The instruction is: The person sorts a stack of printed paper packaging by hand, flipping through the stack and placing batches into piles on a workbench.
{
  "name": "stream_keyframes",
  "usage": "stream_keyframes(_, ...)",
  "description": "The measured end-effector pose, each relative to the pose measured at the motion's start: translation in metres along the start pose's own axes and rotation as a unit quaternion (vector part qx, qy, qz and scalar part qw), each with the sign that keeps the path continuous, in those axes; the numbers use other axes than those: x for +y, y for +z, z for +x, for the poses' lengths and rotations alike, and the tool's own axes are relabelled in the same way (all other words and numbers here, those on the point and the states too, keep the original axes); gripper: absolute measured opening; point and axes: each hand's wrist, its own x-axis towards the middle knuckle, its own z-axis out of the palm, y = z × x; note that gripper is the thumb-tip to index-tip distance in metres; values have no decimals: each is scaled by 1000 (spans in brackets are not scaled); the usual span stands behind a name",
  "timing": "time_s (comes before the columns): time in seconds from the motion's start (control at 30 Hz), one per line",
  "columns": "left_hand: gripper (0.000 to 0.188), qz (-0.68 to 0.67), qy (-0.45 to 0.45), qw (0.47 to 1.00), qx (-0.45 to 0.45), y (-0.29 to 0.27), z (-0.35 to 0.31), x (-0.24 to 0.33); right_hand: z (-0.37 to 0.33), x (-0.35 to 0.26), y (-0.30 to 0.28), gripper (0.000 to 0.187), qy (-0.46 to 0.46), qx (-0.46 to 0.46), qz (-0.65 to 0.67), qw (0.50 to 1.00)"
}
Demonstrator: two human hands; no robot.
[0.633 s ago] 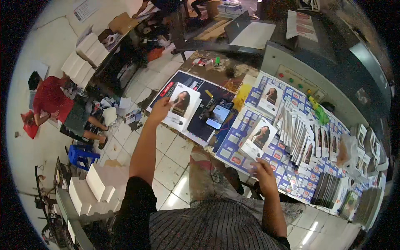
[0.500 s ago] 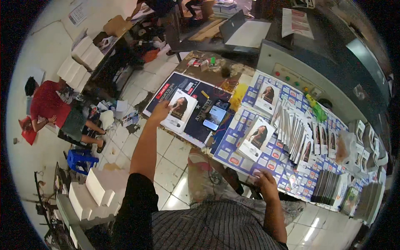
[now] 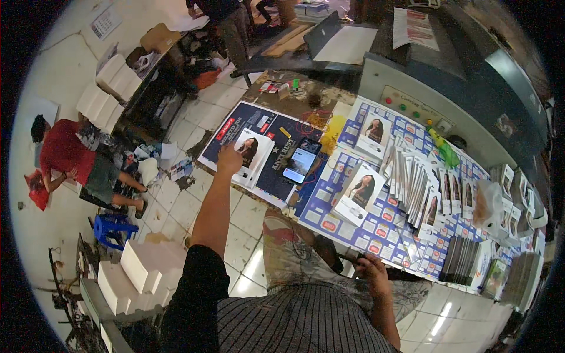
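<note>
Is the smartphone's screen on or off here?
On: the smartphone lies face up on the dark printed sheet, its display brightly lit.

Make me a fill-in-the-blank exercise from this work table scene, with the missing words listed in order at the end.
1. The camera wearer's ____ hand is at the edge of the white printed pile on the dark sheet.
2. The phone lies to the ____ of that pile in the picture.
3. The plastic stool toward the picture's left side is coloured ____.

Missing words: left; right; blue.
</note>
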Motion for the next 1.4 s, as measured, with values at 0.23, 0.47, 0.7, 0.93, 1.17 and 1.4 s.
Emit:
stream_keyframes(0.23, 116, 56, -64, 996, -28, -63, -54, 94, -5, 3, -4, 27, -4, -11, 18, 1000)
stream_keyframes(0.47, 130, 20, -86, 989, -117, -44, -44, 78, -13, 3, -9, 23, -21, 19, 75, 997)
stream_keyframes(0.7, 134, 29, -48, 992, -111, -35, -44, 92, -21, -9, -10, 27, 16, 41, 61, 997)
stream_keyframes(0.93, 133, 36, -81, 990, -113, -54, -47, 87, -6, 6, -25, 32, -10, 16, 63, 998)
stream_keyframes(1.17, 96, 30, 46, 966, 253, -60, -59, 113, -8, -4, -31, 33, -24, 23, 56, 998)
stream_keyframes(1.4, 65, -264, 109, 916, -281, 16, -139, 261, 79, -69, 30, 55, -120, 68, -25, 990)
